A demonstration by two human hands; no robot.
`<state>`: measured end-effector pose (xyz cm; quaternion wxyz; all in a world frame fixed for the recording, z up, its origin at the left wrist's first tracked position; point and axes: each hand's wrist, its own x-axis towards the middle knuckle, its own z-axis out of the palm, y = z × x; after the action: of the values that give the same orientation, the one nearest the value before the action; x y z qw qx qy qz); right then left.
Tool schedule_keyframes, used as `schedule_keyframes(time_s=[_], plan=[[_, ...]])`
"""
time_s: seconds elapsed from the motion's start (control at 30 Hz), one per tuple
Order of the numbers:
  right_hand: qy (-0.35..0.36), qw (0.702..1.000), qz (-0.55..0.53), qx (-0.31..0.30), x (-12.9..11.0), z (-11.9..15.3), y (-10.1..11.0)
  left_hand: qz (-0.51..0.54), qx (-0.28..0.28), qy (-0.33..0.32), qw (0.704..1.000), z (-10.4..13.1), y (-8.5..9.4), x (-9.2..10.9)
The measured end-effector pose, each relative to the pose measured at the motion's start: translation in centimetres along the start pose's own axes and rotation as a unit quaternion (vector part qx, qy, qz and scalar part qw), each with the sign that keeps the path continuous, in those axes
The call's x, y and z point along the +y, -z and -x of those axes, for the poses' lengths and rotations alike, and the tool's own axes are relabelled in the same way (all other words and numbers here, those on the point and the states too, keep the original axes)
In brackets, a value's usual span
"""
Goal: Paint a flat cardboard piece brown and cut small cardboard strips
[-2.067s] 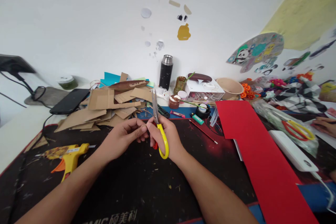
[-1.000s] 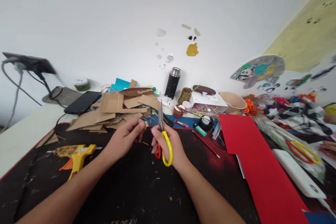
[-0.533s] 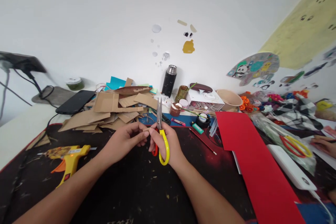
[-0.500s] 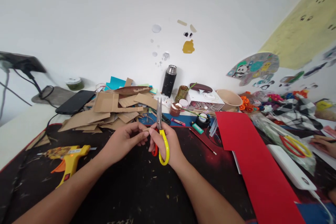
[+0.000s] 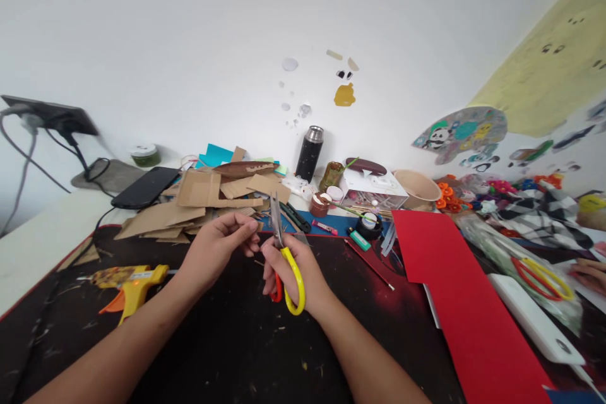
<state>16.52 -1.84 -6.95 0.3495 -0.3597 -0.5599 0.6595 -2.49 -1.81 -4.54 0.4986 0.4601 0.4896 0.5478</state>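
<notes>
My right hand (image 5: 296,271) grips the scissors (image 5: 283,252), fingers through the yellow and red loops, blades pointing up and away from me, tilted slightly left; whether the blades are parted I cannot tell. My left hand (image 5: 215,249) is curled, its fingertips pinching a thin stick (image 5: 258,225), small and hard to make out. The stick sits just left of the blades, near their base, and seems to lie crosswise to them, though it is too small to be sure. Both hands hang close together above the black mat (image 5: 227,347) on the tabletop, left hand a touch farther from me than the right

To the left on the mat lies a yellow glue gun (image 5: 130,281). Behind my hands is a heap of cardboard scraps (image 5: 203,196), with a phone (image 5: 144,178) beside it and a dark flask (image 5: 308,153) standing by the wall. A red sheet (image 5: 468,303) runs down the right side, and at the far right edge another person's hand (image 5: 589,273) rests near a second pair of scissors (image 5: 542,276)
</notes>
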Motion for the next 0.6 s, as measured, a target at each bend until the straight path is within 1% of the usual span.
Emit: schedule_keyframes(time_s=[0.07, 0.27, 0.6], plan=[[0.006, 1.000, 0.009, -0.010, 0.18, 0.14, 0.06, 0.027, 0.005, 0.004, 1.000, -0.08, -0.02, -0.08], [0.015, 0.997, 0.057, -0.040, 0.91, 0.52, 0.17, 0.064, 0.019, -0.002, 0.998, -0.13, 0.06, -0.05], [0.011, 0.997, 0.051, -0.055, 0.37, 0.63, 0.18, 0.092, 0.027, -0.006, 0.995, -0.26, 0.02, -0.23]])
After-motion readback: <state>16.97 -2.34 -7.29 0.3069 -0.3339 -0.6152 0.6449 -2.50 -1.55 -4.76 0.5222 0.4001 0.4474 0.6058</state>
